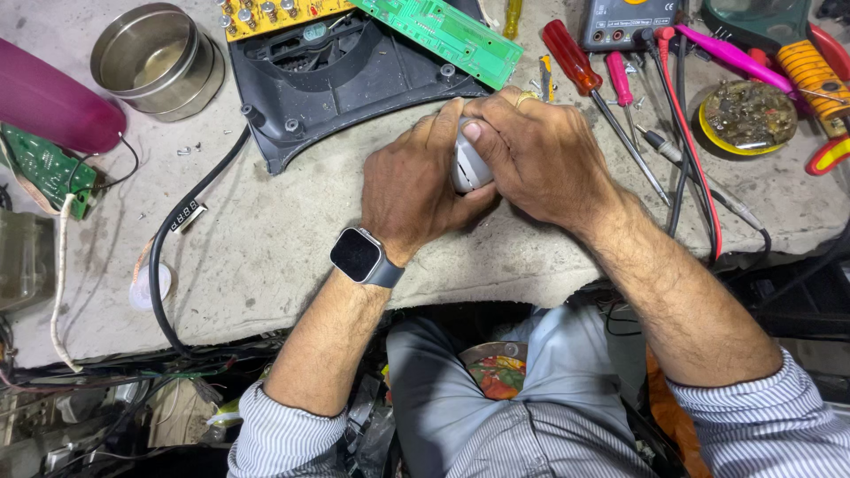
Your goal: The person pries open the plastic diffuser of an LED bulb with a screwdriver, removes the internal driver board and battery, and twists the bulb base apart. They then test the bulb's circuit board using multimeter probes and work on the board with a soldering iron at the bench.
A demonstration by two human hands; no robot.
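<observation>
White plastic, a small rounded casing (469, 166), sits clamped between my hands: left hand (416, 190) cupping it from below, right hand (531, 155) wrapped over its top, just above the counter (266, 248). Beyond them lies a black housing (345, 80); right, a red screwdriver (575, 62).

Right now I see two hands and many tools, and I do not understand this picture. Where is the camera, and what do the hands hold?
The camera sits on the person's head and looks down at a grey workbench. No machine is here, only bare hands. The left hand, with a smartwatch on its wrist, and the right hand together clasp a small white rounded object; what it is cannot be told. Around lie a black plastic housing, a green circuit board, a red screwdriver, a multimeter and a metal tin.
</observation>
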